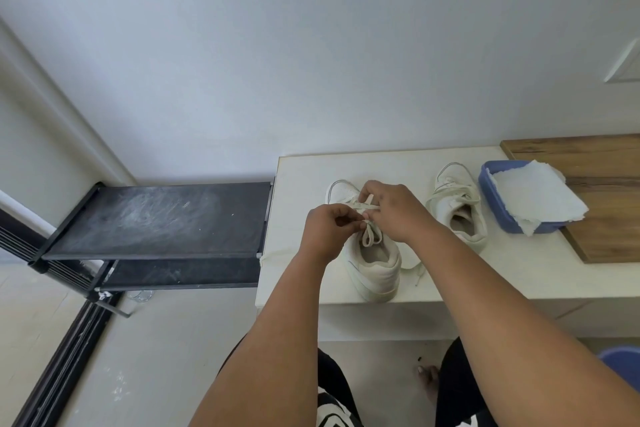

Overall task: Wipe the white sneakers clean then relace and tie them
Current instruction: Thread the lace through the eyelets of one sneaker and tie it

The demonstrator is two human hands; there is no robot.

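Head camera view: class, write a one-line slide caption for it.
Both hands, left and right, pinch the lace on the near sneaker; the other sneaker waits beside a blue tub.

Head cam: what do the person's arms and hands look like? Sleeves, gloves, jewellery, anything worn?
Both forearms are bare up to the frame edge, with no sleeve in view. The left hand and right hand wear no gloves; no watch, bracelet or ring shows on the visible sides. No markings or tape. Below the arms, dark clothing with a black-and-white pattern is partly visible.

Both hands cover the near sneaker's [372, 253] eyelets; the blue tub [623, 362] is cut off at the right edge.
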